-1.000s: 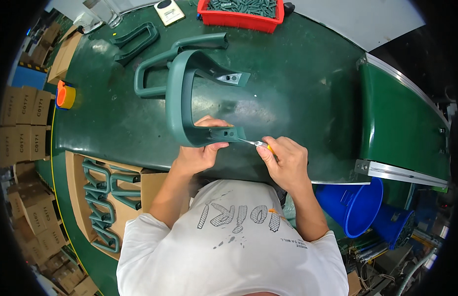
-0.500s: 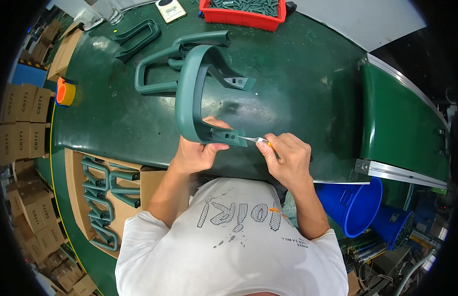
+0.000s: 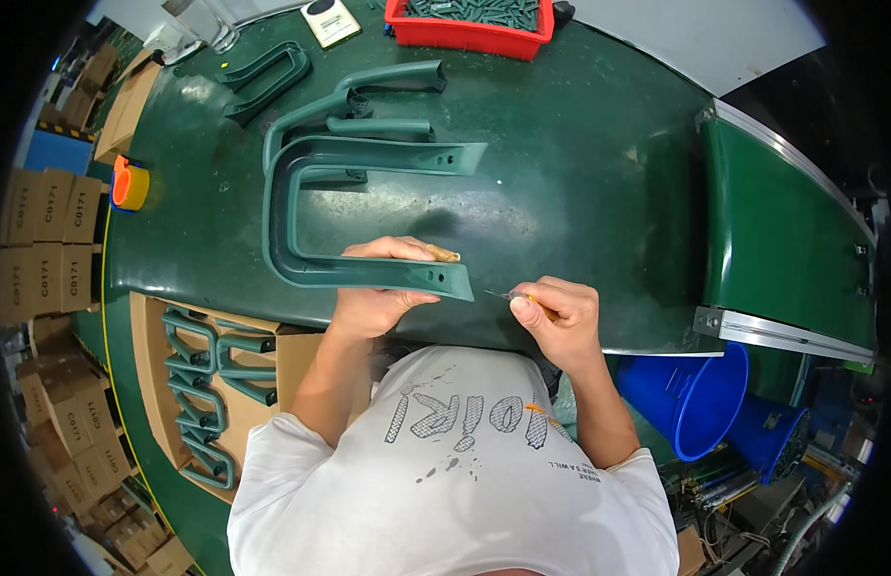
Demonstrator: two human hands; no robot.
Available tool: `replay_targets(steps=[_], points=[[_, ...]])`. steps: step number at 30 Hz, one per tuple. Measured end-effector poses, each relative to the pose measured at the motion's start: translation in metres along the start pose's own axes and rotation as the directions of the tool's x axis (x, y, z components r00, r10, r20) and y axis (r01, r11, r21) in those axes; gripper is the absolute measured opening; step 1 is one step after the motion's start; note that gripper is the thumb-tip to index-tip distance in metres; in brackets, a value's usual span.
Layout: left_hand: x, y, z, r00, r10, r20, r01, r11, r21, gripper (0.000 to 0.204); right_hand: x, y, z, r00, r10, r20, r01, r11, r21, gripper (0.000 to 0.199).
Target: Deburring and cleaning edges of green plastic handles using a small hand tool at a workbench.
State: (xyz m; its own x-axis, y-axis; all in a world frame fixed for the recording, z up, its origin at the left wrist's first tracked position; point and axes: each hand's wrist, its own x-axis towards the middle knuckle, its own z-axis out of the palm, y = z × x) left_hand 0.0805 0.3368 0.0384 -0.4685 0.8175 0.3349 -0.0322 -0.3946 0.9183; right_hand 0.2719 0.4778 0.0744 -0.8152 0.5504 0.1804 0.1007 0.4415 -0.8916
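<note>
1. Left hand is clamped round the near arm of the green U-shaped plastic part, thumb on top, pinning it flat on the green bench.
2. Right hand is closed on a small blade tool, tip just beside the arm's end.
3. Further back: more green parts, a red bin.
4. Down left, a carton of parts.

Dark green U-shaped plastic frame, lying flat on table, open end rightward
</note>
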Motion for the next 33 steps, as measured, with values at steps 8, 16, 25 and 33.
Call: replay_targets(steps=[8, 16, 25, 33], points=[[0.002, 0.001, 0.003, 1.0, -0.005, 0.03, 0.007, 0.997, -0.08, 0.036, 0.003, -0.005, 0.0, 0.993, -0.077, 0.086, 0.078, 0.997, -0.005, 0.025], [-0.005, -0.002, 0.005, 0.998, -0.07, 0.005, 0.07, 0.987, -0.146, 0.035, 0.007, -0.002, 0.003, 0.983, -0.159, 0.09, 0.159, 0.987, 0.004, 0.021], [-0.01, -0.008, 0.006, 0.997, -0.071, 0.011, 0.071, 0.976, -0.205, 0.035, 0.011, 0.005, 0.016, 0.982, -0.188, -0.022, 0.187, 0.981, -0.045, 0.021], [-0.012, 0.0, 0.026, 0.992, -0.091, 0.088, 0.109, 0.968, -0.224, 0.036, 0.01, 0.021, 0.024, 0.993, 0.061, -0.101, -0.045, 0.988, 0.15, 0.023]])
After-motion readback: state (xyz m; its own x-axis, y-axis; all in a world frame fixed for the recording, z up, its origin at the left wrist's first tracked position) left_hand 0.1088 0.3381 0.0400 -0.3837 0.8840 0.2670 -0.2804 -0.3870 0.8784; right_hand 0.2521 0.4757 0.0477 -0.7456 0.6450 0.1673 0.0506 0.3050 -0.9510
